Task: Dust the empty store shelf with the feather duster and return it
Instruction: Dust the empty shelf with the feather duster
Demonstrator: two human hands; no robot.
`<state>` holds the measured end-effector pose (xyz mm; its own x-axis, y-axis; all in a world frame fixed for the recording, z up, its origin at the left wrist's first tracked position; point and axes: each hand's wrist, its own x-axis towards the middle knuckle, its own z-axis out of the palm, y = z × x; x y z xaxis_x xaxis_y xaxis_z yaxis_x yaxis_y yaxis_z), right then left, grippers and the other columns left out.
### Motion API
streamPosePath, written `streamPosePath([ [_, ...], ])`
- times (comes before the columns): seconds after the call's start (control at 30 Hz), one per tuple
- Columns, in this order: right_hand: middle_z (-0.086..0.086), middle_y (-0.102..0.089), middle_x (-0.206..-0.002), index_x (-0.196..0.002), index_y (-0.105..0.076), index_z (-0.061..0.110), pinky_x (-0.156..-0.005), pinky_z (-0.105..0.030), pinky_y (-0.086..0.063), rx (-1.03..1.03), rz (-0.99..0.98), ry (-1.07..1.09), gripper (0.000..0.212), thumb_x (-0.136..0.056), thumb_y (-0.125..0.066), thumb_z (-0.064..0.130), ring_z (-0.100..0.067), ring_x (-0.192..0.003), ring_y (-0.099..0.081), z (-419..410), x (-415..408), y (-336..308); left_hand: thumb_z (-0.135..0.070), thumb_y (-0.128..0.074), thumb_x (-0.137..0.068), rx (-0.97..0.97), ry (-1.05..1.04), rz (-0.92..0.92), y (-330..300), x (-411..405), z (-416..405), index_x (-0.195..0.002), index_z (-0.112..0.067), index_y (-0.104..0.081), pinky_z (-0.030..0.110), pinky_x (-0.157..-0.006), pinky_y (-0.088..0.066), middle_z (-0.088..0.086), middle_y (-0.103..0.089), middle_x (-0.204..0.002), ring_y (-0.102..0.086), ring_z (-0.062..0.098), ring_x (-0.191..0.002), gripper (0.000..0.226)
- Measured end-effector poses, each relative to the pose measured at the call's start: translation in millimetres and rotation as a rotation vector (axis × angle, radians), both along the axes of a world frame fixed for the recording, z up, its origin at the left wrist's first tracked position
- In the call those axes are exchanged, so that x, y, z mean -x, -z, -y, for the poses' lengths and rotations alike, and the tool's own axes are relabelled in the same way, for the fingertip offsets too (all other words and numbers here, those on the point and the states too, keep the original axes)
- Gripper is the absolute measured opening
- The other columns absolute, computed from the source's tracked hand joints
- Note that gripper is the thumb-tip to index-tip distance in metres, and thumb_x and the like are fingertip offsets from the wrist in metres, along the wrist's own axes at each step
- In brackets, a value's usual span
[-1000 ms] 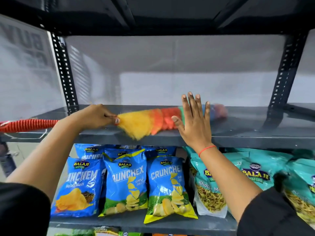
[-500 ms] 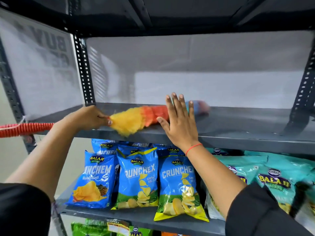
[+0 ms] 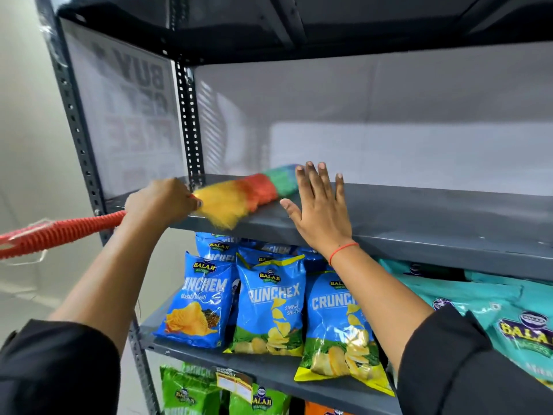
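The feather duster has a yellow, orange, green and blue head lying across the left end of the empty grey shelf. Its ribbed red handle sticks out to the left past the rack. My left hand is closed around the handle just behind the yellow fibres. My right hand rests flat on the shelf, fingers spread, right of the duster head and hiding its tip.
Perforated grey uprights frame the rack, with a dark shelf above. Blue chip bags and teal bags fill the shelf below; green bags sit lower. A pale wall stands at left.
The duster and both hands have slid left along the shelf toward the left upright. My view has turned left, showing more of the rack's side panel.
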<state>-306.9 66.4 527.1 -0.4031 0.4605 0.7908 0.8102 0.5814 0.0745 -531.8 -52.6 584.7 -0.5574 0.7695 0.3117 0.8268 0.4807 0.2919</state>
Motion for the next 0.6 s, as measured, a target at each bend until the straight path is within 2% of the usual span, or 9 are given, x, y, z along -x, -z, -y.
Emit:
streamPosePath([
  [0.07,-0.012,-0.012,-0.155,-0.145,-0.01,0.011,-0.111,-0.047,0.008,0.002,0.004,0.015,0.07,-0.093,-0.027,0.054,-0.027,-0.141,-0.001,-0.5,1.1,-0.7,-0.047,-0.062,-0.08,-0.105,-0.063,0.051,-2.5,6.6,1.3,-0.104,-0.016,-0.068,0.041,-0.085,-0.05,0.016,-0.068,-0.104,-0.063,0.035,-0.092,0.04],
  [0.13,-0.013,-0.014,-0.154,-0.145,-0.012,0.01,-0.112,-0.047,0.006,0.008,-0.016,-0.013,0.069,-0.093,-0.029,0.053,-0.027,-0.141,-0.003,0.5,5.1,-1.5,-0.043,-0.066,-0.077,-0.171,0.0,0.194,-5.6,11.2,1.8,-0.077,-0.009,-0.072,0.034,-0.067,-0.054,0.013,-0.071,-0.07,-0.064,0.031,-0.067,0.034],
  [0.2,-0.014,-0.017,-0.153,-0.145,-0.015,0.01,-0.112,-0.047,0.005,0.008,-0.02,-0.065,0.069,-0.093,-0.032,0.052,-0.028,-0.141,-0.006,2.5,13.4,-2.4,-0.038,-0.068,-0.076,-0.138,0.039,0.26,-4.4,11.7,4.1,-0.046,-0.01,-0.059,0.023,-0.044,-0.038,-0.001,-0.052,-0.028,-0.045,0.021,-0.037,0.042],
  [0.23,-0.014,-0.018,-0.153,-0.145,-0.015,0.01,-0.112,-0.047,0.005,0.007,-0.008,-0.093,0.069,-0.093,-0.034,0.051,-0.028,-0.141,-0.006,3.9,19.1,-2.2,-0.037,-0.068,-0.076,-0.092,0.034,0.261,-2.2,13.0,4.3,-0.042,-0.011,-0.054,0.021,-0.041,-0.031,-0.002,-0.045,-0.023,-0.038,0.019,-0.034,0.046],
  [0.33,-0.013,-0.015,-0.154,-0.145,-0.015,0.01,-0.111,-0.046,0.008,0.019,0.05,-0.14,0.069,-0.093,-0.033,0.052,-0.026,-0.142,-0.004,6.5,37.5,0.1,-0.037,-0.069,-0.075,0.026,-0.055,0.242,4.6,23.2,5.1,-0.05,-0.006,-0.059,0.025,-0.048,-0.037,0.008,-0.053,-0.043,-0.043,0.021,-0.041,0.041],
  [0.4,-0.013,-0.012,-0.155,-0.145,-0.013,0.011,-0.111,-0.046,0.009,0.021,0.079,-0.113,0.069,-0.093,-0.029,0.054,-0.025,-0.142,-0.001,5.5,46.3,1.1,-0.041,-0.066,-0.077,0.028,-0.136,0.163,3.8,33.2,6.8,-0.076,-0.005,-0.068,0.032,-0.065,-0.049,0.011,-0.062,-0.065,-0.056,0.025,-0.06,0.035],
  [0.47,-0.013,-0.01,-0.155,-0.145,-0.011,0.011,-0.111,-0.046,0.008,0.031,0.071,-0.083,0.069,-0.093,-0.025,0.054,-0.026,-0.142,0.0,3.8,52.2,0.8,-0.046,-0.062,-0.079,-0.05,-0.248,0.02,-0.9,41.5,9.7,-0.096,-0.011,-0.066,0.033,-0.071,-0.047,0.012,-0.066,-0.091,-0.06,0.029,-0.077,0.039],
  [0.53,-0.013,-0.011,-0.155,-0.145,-0.011,0.011,-0.112,-0.047,0.006,0.038,0.046,-0.09,0.069,-0.093,-0.025,0.054,-0.027,-0.141,-0.001,3.6,58.8,-0.8,-0.049,-0.059,-0.08,-0.131,-0.295,-0.054,-6.2,46.5,12.8,-0.093,-0.015,-0.065,0.031,-0.065,-0.041,0.012,-0.065,-0.093,-0.061,0.031,-0.078,0.038],
  [0.6,-0.013,-0.012,-0.155,-0.145,-0.011,0.011,-0.112,-0.046,0.006,0.041,0.038,-0.13,0.069,-0.093,-0.027,0.053,-0.027,-0.141,-0.002,5.6,68.7,-2.0,-0.05,-0.059,-0.079,-0.118,-0.234,0.002,-7.8,52.7,15.6,-0.084,-0.017,-0.063,0.031,-0.066,-0.043,0.01,-0.06,-0.083,-0.061,0.031,-0.078,0.034],
])
